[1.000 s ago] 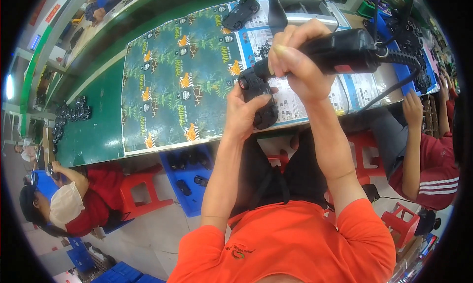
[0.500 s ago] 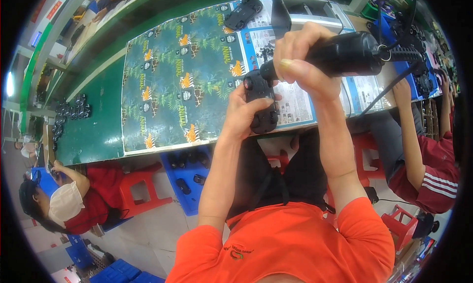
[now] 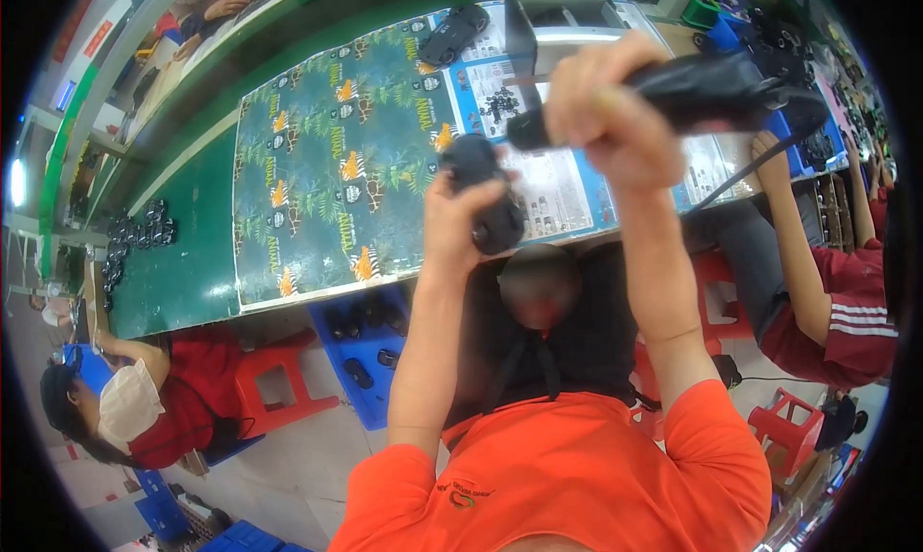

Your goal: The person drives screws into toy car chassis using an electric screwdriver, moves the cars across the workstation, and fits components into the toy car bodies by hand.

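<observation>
My left hand (image 3: 460, 220) grips a small black toy car body (image 3: 487, 194) just above the near edge of the green workbench (image 3: 183, 273). My right hand (image 3: 615, 129) is closed around a black electric screwdriver (image 3: 711, 90), whose tip points left toward the car body. A black cable (image 3: 760, 158) trails from the tool's rear to the right. A printed blue sheet (image 3: 567, 187) lies on the bench under both hands.
A large green patterned sheet (image 3: 327, 177) covers the bench to the left. Another black toy car (image 3: 452, 35) lies at the back beside a grey box (image 3: 567, 18). A blue bin (image 3: 370, 345) with parts stands below the bench. Seated people flank me left (image 3: 154, 408) and right (image 3: 827, 292).
Both hands have stayed together over the bench edge, shifting slightly; the screwdriver remains held level, its tip still at the car body.
</observation>
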Demonstrator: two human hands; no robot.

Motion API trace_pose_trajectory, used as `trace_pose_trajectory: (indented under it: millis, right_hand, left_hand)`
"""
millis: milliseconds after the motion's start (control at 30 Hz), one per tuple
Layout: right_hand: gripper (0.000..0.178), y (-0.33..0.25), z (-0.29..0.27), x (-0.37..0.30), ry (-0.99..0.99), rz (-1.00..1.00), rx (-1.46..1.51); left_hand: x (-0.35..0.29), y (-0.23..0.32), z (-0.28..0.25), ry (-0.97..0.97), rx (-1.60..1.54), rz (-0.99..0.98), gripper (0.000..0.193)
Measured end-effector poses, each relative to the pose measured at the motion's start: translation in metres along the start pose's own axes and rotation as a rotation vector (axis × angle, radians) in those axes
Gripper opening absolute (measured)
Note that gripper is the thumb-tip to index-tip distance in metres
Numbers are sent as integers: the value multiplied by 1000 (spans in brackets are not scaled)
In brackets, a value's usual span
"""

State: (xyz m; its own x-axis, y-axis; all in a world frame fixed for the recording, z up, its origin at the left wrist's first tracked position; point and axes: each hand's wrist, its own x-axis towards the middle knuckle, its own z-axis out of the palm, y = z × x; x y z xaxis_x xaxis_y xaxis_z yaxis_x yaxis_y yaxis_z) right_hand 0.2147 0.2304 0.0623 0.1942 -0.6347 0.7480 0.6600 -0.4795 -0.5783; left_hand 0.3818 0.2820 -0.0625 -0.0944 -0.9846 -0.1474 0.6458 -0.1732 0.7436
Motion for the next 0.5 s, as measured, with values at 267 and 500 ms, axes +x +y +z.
trace_pose_trajectory:
  millis: [267,500]
  right_hand:
    - [15,-42,-40,22,375,22,-292]
    - [15,-34,-49,17,401,-14,-490]
  left_hand:
    - [-4,-8,-7,11,-201,78,62]
    - [-2,-9,-6,-20,-175,77,60]
